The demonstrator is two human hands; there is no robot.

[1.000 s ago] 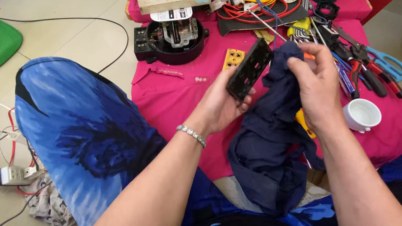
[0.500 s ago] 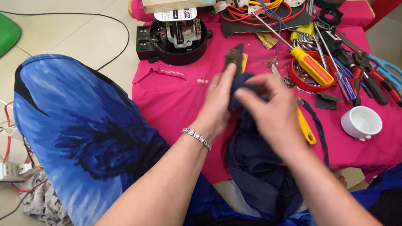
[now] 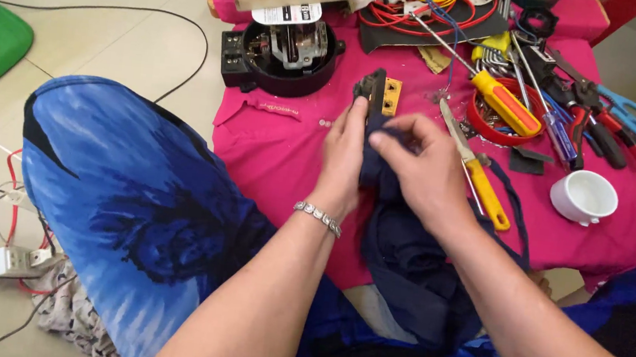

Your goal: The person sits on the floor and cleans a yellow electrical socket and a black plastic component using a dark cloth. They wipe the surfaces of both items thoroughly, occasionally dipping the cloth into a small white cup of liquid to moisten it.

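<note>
Navy cloth (image 3: 405, 251), soft and limp, draped from the right hand (image 3: 421, 170) to the lap; its fingers were closed, pressing a fold against the small black part (image 3: 372, 98); that part looked rigid, light, best gripped by its edges; the left hand (image 3: 342, 157) clasped it upright above the pink table cover (image 3: 273, 158).

Bare forearms, silver link bracelet (image 3: 317, 216) on left wrist, blue tie-dye patterned trousers (image 3: 134, 206)

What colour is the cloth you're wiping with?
Dark navy cloth, pressed by the right hand; head view.
</note>
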